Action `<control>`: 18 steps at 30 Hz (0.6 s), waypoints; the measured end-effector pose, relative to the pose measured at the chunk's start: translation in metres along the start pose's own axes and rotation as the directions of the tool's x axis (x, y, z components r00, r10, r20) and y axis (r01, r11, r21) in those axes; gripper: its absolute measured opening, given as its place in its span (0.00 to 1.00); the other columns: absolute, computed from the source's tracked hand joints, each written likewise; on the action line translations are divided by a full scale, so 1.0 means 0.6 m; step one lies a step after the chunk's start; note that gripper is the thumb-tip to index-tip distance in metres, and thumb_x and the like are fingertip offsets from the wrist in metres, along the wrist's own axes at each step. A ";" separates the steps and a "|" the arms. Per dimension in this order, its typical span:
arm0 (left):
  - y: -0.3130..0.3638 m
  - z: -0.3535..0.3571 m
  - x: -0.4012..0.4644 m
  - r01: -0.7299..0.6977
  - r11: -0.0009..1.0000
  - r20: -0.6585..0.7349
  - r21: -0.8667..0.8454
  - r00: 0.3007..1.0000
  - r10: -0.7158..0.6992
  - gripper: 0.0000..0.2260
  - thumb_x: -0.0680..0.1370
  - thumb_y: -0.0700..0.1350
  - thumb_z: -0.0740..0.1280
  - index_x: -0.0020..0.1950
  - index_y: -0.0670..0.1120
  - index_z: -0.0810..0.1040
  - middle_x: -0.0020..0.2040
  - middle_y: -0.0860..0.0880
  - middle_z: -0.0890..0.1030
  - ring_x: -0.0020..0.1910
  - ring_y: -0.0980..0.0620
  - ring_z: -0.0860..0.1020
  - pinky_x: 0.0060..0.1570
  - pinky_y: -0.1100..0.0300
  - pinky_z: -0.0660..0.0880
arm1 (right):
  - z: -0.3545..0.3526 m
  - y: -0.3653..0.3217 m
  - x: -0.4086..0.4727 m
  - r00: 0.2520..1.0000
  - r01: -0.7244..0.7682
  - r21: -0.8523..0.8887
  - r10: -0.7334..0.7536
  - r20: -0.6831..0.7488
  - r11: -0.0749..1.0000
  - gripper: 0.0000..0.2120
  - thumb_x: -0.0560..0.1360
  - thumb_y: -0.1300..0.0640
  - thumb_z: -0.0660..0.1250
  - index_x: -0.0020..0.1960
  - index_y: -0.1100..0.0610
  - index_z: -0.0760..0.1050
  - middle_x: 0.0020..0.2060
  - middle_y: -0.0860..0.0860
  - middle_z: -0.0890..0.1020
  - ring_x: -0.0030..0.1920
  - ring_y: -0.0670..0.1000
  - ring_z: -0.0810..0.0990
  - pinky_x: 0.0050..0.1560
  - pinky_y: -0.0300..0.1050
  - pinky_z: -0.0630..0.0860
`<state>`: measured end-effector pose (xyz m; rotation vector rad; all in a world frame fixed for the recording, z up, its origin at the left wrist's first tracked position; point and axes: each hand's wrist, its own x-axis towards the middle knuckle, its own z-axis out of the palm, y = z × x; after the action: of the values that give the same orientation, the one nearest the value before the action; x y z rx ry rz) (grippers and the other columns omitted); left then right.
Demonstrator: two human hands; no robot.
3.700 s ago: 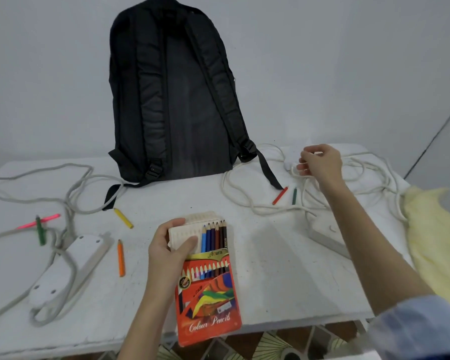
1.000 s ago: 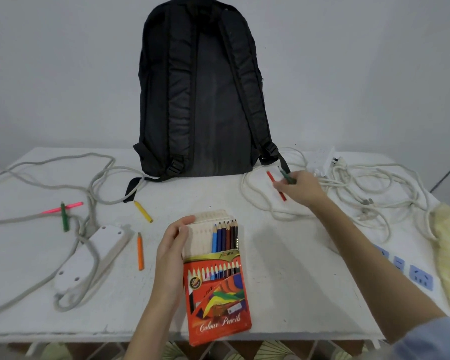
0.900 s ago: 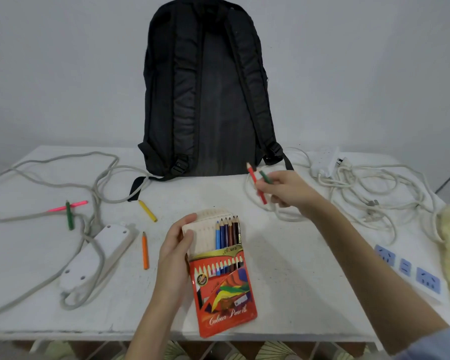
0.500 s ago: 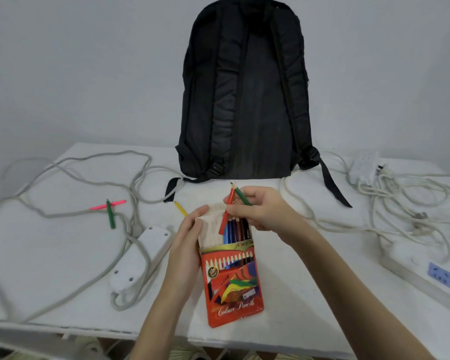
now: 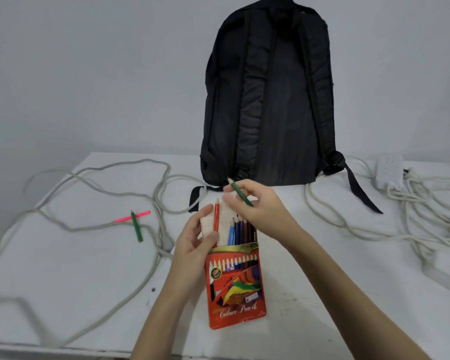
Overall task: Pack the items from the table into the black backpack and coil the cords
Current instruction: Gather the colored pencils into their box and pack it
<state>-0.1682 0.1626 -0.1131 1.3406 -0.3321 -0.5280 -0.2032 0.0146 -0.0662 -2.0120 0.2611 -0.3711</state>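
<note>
Red pencil (image 5: pixel 216 215) in pencil box (image 5: pixel 235 285)

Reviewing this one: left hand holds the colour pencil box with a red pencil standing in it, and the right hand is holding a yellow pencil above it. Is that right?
Not quite. In the head view the pencil the right hand pinches is green, not yellow. The rest stands: the left hand holds the colour pencil box, with the red pencil standing in it.

A white table (image 5: pixel 63 276) stands against a plain pale grey wall (image 5: pixel 89 74).
</note>
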 end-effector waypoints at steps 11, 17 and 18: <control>0.024 -0.063 0.016 0.033 0.999 0.005 0.022 0.999 -0.033 0.18 0.79 0.36 0.61 0.65 0.53 0.71 0.54 0.47 0.81 0.36 0.48 0.83 0.29 0.60 0.79 | 0.046 -0.017 0.022 0.991 0.108 0.169 -0.091 -0.101 0.980 0.06 0.74 0.60 0.68 0.47 0.50 0.77 0.38 0.48 0.81 0.43 0.52 0.80 0.43 0.47 0.78; 0.034 -0.096 0.014 0.033 0.999 -0.004 0.032 0.999 -0.032 0.18 0.79 0.37 0.60 0.65 0.54 0.70 0.54 0.47 0.81 0.37 0.48 0.83 0.29 0.59 0.79 | 0.085 -0.016 0.037 0.984 0.136 -0.028 -0.138 -0.116 0.990 0.12 0.72 0.59 0.70 0.46 0.46 0.69 0.44 0.47 0.78 0.36 0.40 0.75 0.35 0.30 0.70; 0.035 -0.102 0.014 0.034 0.999 -0.016 0.029 0.999 -0.033 0.18 0.79 0.37 0.60 0.65 0.54 0.70 0.53 0.47 0.81 0.37 0.48 0.83 0.30 0.59 0.79 | 0.093 -0.017 0.040 0.984 0.138 -0.059 -0.143 -0.107 0.989 0.11 0.72 0.58 0.71 0.48 0.48 0.70 0.43 0.46 0.78 0.37 0.39 0.75 0.35 0.29 0.70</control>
<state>-0.1261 0.2119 -0.1059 1.3798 -0.3059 -0.5420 -0.1602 0.0571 -0.0776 -2.0696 0.1997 -0.5719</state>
